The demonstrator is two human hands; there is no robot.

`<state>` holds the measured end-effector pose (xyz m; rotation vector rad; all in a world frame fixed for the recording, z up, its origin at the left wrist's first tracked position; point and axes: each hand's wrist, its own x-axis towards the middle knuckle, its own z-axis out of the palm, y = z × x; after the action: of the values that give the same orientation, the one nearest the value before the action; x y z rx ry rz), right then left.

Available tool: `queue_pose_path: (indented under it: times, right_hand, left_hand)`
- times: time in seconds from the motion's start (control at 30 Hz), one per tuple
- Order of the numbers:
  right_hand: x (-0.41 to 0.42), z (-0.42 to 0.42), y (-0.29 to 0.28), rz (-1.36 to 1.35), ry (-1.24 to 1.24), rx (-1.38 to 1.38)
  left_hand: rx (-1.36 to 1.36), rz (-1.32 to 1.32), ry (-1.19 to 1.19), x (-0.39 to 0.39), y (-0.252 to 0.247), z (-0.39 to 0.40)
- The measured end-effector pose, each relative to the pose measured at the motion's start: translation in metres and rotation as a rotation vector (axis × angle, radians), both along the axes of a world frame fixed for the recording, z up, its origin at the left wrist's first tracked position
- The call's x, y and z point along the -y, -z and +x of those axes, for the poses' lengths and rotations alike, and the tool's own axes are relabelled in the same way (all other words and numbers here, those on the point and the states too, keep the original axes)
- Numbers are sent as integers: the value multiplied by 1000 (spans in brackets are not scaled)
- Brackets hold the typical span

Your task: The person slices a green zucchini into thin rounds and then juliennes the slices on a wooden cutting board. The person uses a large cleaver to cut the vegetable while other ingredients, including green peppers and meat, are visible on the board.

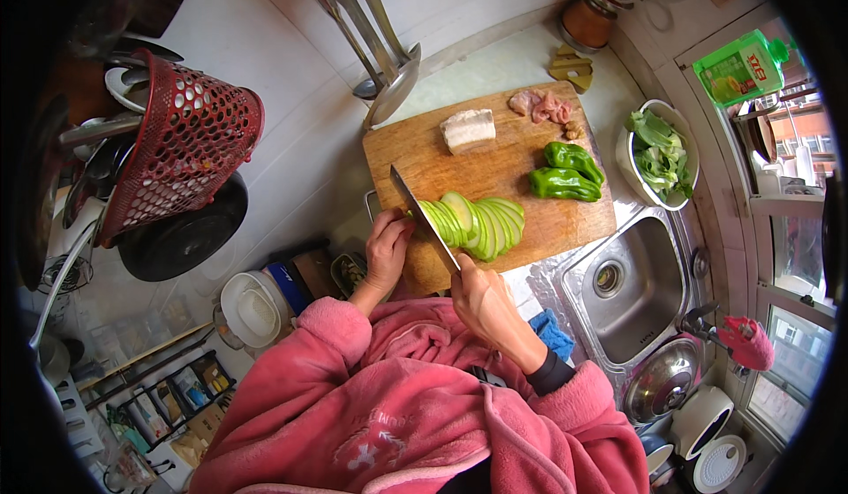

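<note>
My right hand (483,298) grips the handle of a kitchen knife (424,219), whose blade crosses the left part of a wooden cutting board (517,156). Against the blade's left side, the bent fingers of my left hand (387,249) hold the end of a pale green vegetable, mostly hidden. Overlapping thin slices of the green vegetable (490,222) fan out to the right of the blade. Farther back on the board lie a whitish block, perhaps pork fat (468,131), and pieces of raw meat (544,105). Green peppers (566,176) rest near the right edge.
Right of the board are a white bowl of leafy greens (689,163) and a steel sink (636,289). A blue cloth (551,335) lies near my right wrist. Ladles (397,87) hang behind the board; a red perforated utensil basket (192,143) is at left.
</note>
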<state>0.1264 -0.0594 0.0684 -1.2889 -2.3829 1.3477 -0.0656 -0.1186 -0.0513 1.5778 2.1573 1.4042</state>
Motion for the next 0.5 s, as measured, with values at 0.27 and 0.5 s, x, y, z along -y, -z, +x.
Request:
queue_pose_path:
  times: [0.27, 0.5]
  right_hand:
    - [0, -9, 4, 36, 1, 32]
    - [-4, -24, 41, 97, -33, 34]
  left_hand:
    - [37, 9, -11, 0, 1, 1]
    - [-31, -14, 16, 2, 0, 3]
